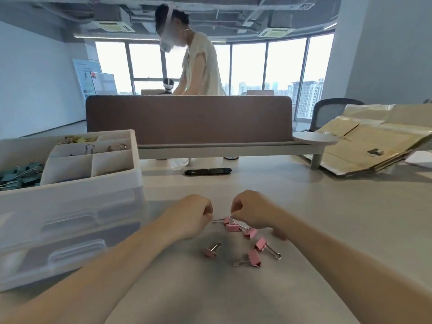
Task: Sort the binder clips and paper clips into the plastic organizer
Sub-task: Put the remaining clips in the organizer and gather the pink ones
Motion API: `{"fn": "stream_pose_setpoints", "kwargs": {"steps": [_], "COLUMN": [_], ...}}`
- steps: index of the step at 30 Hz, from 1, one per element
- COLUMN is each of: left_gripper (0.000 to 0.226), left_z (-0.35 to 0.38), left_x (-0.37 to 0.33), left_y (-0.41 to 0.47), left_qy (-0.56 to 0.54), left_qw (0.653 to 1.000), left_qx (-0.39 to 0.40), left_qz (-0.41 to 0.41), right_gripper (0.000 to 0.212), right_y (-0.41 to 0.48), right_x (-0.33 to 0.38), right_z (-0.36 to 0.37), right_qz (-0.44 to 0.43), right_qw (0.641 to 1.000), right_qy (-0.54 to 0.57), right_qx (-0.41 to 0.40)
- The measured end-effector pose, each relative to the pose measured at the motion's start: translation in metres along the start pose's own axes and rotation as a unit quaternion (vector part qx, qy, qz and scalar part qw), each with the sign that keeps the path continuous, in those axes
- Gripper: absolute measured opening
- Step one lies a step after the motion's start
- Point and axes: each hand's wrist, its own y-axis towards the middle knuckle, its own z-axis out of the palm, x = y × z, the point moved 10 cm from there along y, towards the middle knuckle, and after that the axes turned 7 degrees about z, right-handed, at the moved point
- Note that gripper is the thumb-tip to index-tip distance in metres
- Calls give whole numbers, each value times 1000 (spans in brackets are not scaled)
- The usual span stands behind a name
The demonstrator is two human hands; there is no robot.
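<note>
Curled hands flank the farthest pink binder clips (232, 227); right hand (253, 211) pinches one's wire, left hand (191, 215) with unclear hold.

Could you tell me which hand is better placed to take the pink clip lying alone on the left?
Probably the left hand: the lone clip lies just beside it, on the organizer side, while the right hand pinches the clustered clips.

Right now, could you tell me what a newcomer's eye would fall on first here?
The pink binder clips scattered on the table near centre, with the left hand and right hand curled just behind them, the right one seemingly pinching a clip's handle. Next, the white plastic organizer at left, and a person standing behind the brown divider.
</note>
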Motion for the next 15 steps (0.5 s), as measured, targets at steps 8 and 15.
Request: {"fn": "stream_pose_setpoints", "kwargs": {"steps": [8,15], "left_gripper": [29,34], "left_z": [42,64], "left_x": [54,61], "left_y": [28,39], "left_qy": [68,74], "left_qw": [991,990], "left_qx": [33,36], "left_qz": [-110,-110], "right_gripper": [37,36], "right_y": [31,44], "right_x": [-11,1], "right_z": [38,52], "right_qz": [-11,-25], "right_qw": [999,999], "right_qy": [-39,-41], "right_qx": [19,24]}}
